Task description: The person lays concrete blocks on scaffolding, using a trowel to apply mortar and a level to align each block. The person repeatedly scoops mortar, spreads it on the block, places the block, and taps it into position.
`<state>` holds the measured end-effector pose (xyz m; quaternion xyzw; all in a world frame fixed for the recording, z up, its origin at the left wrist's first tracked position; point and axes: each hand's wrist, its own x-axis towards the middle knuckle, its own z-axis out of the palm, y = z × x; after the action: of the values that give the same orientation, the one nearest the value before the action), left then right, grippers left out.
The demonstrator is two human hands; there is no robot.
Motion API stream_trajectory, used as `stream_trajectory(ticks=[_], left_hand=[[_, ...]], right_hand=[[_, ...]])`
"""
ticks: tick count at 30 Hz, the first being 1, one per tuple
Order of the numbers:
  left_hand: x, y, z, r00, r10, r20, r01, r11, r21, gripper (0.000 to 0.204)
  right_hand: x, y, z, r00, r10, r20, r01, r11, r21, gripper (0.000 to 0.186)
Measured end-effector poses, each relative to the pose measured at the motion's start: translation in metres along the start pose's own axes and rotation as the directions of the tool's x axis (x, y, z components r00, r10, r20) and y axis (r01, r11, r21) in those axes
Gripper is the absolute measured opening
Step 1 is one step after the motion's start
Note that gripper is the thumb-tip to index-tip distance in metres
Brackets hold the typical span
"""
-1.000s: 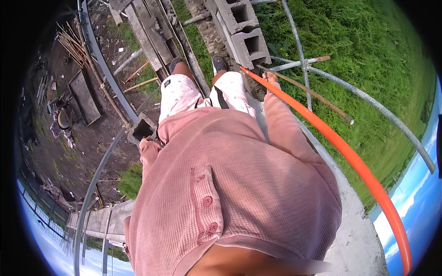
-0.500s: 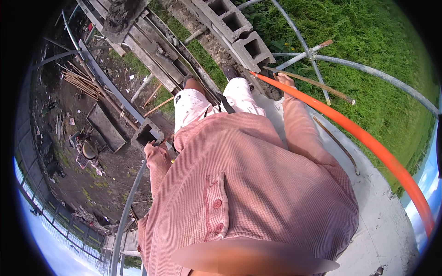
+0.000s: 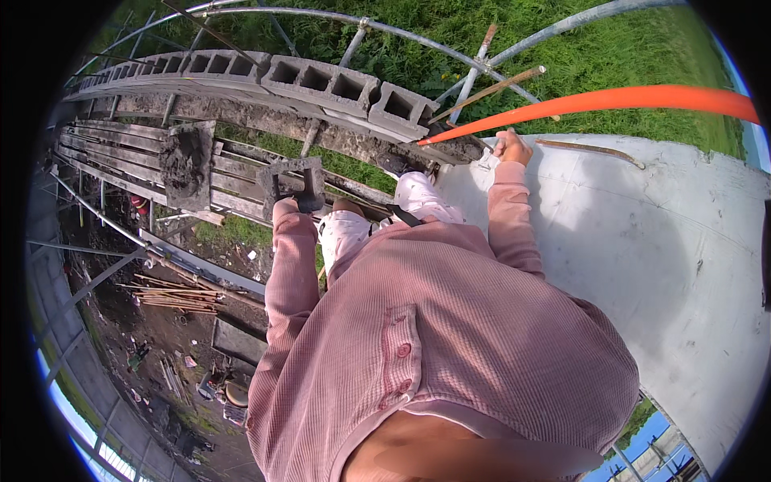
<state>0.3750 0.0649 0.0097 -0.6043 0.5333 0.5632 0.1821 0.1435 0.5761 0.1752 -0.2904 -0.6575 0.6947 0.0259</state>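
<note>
A short hollow concrete block (image 3: 315,178), grey and open in the middle, hangs from my left hand (image 3: 285,207) above the plank walkway. My fingers are closed around its near edge, partly hidden by the block. My right hand (image 3: 512,147) is a closed fist by the end of the block wall, at the edge of the pale wall surface. Something thin and small shows at its fingertips, too small to name. Just left of this fist, the end of an orange pole (image 3: 610,100) meets the last laid block (image 3: 401,108).
A row of hollow blocks (image 3: 217,66) curves away left. A board with wet mortar (image 3: 185,165) lies on the planks (image 3: 120,149). Metal scaffold tubes (image 3: 401,32) run beyond, over grass. Below left are a pile of rods (image 3: 177,295) and a shallow trough (image 3: 238,341).
The view has turned, showing more of the block row. My left hand has brought the block forward and up over the planks. My right hand stays by the wall end.
</note>
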Motion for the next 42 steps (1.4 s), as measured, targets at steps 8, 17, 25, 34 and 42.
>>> stream_trajectory(ticks=[8,17,25,34,42], left_hand=[[-0.096,0.267,0.171,0.968,0.037,0.249,-0.249,0.287,0.925,0.038],[-0.206,0.335,0.355,0.772,-0.158,0.615,-0.620,0.026,0.784,0.040],[-0.181,0.293,0.419,0.607,0.485,0.629,-0.795,0.387,0.468,0.042],[-0.060,0.129,0.271,0.879,0.464,0.114,-0.267,0.675,-0.688,0.046],[0.014,-0.088,0.146,0.765,0.382,0.519,0.408,0.335,-0.849,0.041]], right_hand=[[0.104,-0.166,0.157,0.439,0.057,0.896,0.382,0.891,-0.244,0.051],[0.114,-0.173,0.244,0.436,0.106,0.894,0.880,0.157,-0.448,0.041],[0.206,-0.159,0.197,0.467,0.149,0.872,0.880,0.025,-0.475,0.043],[0.249,-0.050,0.122,0.801,0.143,0.581,0.597,-0.265,-0.757,0.060],[0.238,0.046,0.073,0.836,0.210,0.507,0.547,-0.250,-0.799,0.072]])
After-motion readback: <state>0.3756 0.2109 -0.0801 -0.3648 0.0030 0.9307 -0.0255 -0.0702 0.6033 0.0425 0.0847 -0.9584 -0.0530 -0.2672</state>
